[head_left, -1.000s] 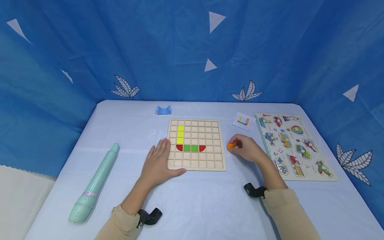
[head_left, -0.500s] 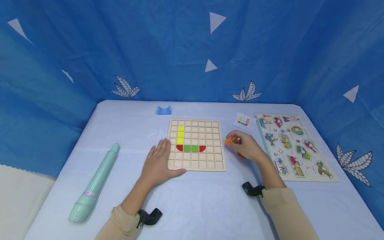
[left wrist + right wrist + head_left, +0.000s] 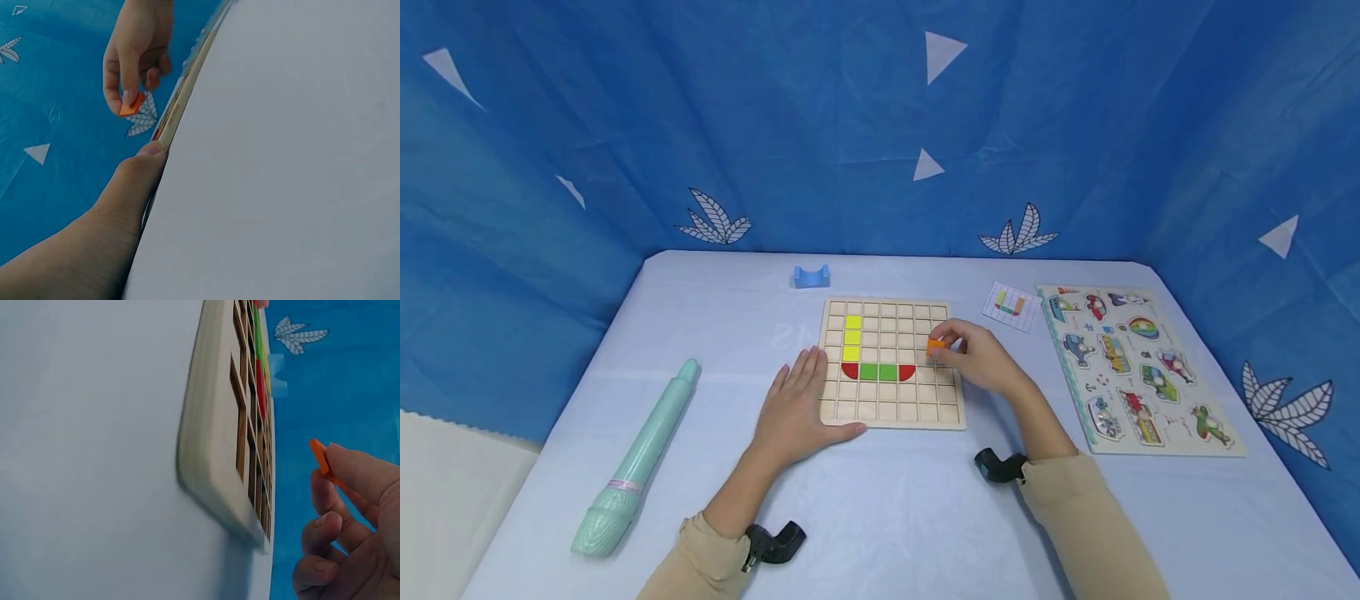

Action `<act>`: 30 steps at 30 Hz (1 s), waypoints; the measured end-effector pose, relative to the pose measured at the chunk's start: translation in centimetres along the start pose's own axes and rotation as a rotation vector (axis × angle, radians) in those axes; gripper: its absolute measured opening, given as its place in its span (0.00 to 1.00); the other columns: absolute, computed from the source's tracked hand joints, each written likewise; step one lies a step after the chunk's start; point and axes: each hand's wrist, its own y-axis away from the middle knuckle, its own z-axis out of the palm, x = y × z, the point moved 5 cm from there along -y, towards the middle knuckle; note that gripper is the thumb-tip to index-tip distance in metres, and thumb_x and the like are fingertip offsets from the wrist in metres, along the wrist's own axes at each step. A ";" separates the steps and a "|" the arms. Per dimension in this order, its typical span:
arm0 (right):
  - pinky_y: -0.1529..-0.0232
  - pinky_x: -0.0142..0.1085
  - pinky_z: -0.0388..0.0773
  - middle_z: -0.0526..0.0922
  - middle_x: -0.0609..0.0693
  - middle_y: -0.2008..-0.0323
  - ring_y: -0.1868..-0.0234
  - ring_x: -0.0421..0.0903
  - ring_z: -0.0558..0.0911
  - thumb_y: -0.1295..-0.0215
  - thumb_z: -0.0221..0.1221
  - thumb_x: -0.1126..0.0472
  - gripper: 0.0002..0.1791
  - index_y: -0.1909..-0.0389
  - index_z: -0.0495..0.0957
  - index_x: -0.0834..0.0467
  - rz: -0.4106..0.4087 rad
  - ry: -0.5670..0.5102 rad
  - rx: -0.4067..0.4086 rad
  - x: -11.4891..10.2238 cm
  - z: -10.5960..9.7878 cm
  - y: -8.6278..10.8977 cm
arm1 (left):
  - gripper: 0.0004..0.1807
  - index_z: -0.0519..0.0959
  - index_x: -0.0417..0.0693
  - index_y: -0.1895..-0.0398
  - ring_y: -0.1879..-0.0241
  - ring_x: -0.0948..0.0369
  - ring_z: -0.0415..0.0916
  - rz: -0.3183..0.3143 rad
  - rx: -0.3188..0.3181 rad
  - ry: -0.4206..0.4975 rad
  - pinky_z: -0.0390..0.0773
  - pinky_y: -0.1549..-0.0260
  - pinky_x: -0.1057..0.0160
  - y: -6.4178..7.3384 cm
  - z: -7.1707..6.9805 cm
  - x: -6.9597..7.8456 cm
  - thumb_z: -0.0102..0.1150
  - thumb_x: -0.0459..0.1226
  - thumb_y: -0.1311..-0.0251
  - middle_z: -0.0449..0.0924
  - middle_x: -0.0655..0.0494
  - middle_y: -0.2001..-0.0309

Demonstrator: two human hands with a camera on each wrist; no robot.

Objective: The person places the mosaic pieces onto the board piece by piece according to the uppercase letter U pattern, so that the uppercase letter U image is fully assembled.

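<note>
A wooden grid board (image 3: 887, 411) lies mid-table, bearing a column of yellow square tiles (image 3: 852, 337) and a row of green tiles (image 3: 877, 372) between two rounded red tiles (image 3: 907, 372). My left hand (image 3: 793, 417) rests on its left side, fingers straight, thumb (image 3: 150, 149) along the near edge. Between thumb and forefinger my right hand (image 3: 983, 358) pinches a small orange tile (image 3: 936, 347) over the board's right-hand cells. The right wrist view shows this orange tile (image 3: 320, 457) raised above the board (image 3: 215, 444), the other fingers curled below it.
Behind the board stands a blue cradle-shaped piece (image 3: 812, 277). A small pattern card (image 3: 1011, 307) lies at the back right, beside a picture puzzle board (image 3: 1138, 367). A mint-green toy microphone (image 3: 638, 458) lies on the left. Blue cloth (image 3: 865, 125) hangs behind the table.
My right hand has lifted the orange tile and carried it left, from beside the board to over its right columns. Another orange bit seen under that hand earlier no longer shows. My left hand stays put.
</note>
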 end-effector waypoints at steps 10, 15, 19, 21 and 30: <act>0.68 0.37 0.73 0.79 0.50 0.62 0.70 0.48 0.73 0.33 0.63 0.57 0.11 0.52 0.79 0.51 -0.010 -0.012 -0.040 -0.7 2.1 -1.5 | 0.72 0.46 0.42 0.21 0.19 0.53 0.39 0.001 -0.001 -0.001 0.44 0.23 0.44 0.0 0.0 0.1 0.52 0.81 0.59 0.42 0.49 0.19; 0.66 0.37 0.73 0.79 0.50 0.63 0.69 0.48 0.74 0.33 0.63 0.57 0.11 0.51 0.79 0.51 -0.002 0.003 -0.053 -0.8 3.0 -2.0 | 0.72 0.46 0.42 0.21 0.19 0.53 0.39 0.001 0.004 -0.008 0.44 0.23 0.44 0.0 0.0 0.0 0.50 0.82 0.59 0.43 0.49 0.19; 0.65 0.36 0.73 0.78 0.49 0.64 0.67 0.48 0.74 0.33 0.63 0.57 0.10 0.52 0.79 0.50 0.009 0.018 -0.054 -0.8 3.5 -2.3 | 0.72 0.46 0.42 0.21 0.19 0.52 0.38 0.001 0.002 -0.008 0.44 0.23 0.44 0.0 -0.1 0.0 0.50 0.81 0.59 0.42 0.49 0.19; 0.65 0.36 0.73 0.78 0.49 0.64 0.67 0.47 0.75 0.33 0.63 0.57 0.10 0.53 0.79 0.50 0.013 0.023 -0.055 -0.9 3.7 -2.5 | 0.72 0.46 0.42 0.21 0.19 0.52 0.38 0.001 0.000 -0.008 0.44 0.23 0.44 0.0 -0.1 0.0 0.50 0.81 0.59 0.42 0.48 0.19; 0.62 0.37 0.74 0.78 0.48 0.65 0.64 0.46 0.75 0.33 0.63 0.57 0.08 0.54 0.79 0.50 0.019 0.064 -0.050 -1.2 4.1 -2.5 | 0.72 0.46 0.42 0.21 0.19 0.52 0.38 0.002 -0.002 -0.003 0.44 0.23 0.44 0.0 -0.1 0.0 0.50 0.82 0.59 0.42 0.48 0.19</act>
